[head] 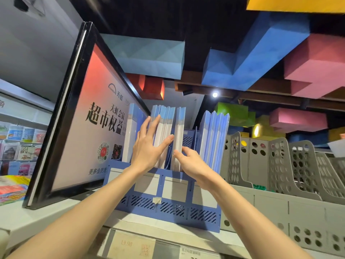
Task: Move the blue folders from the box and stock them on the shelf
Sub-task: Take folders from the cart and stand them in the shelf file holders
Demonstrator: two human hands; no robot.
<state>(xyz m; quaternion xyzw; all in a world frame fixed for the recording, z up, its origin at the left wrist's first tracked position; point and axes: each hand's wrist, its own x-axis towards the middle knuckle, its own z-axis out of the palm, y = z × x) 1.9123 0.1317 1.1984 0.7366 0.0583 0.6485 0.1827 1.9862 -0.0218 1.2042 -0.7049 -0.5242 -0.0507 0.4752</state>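
Blue folders (164,128) with white spines and glossy plastic covers stand upright in a blue slotted plastic file rack (168,208) on the white shop shelf (46,217) as a person stocks the display. The left hand (147,148), fingers straight and spread, presses a cluster of them toward the left. The right hand (192,163) pinches the lower edge of one blue-topped folder (180,124) between thumb and fingers in the middle slot. The step in hand appears to be seating this folder. The next move likely calls for sliding it fully down and squaring it with its neighbours, keeping the gap open so the slim covers do not buckle or tip. Pale blue folders (214,139) fill the right-hand slot. The supply box is out of view. Grey perforated file racks (280,165) stand just beside.
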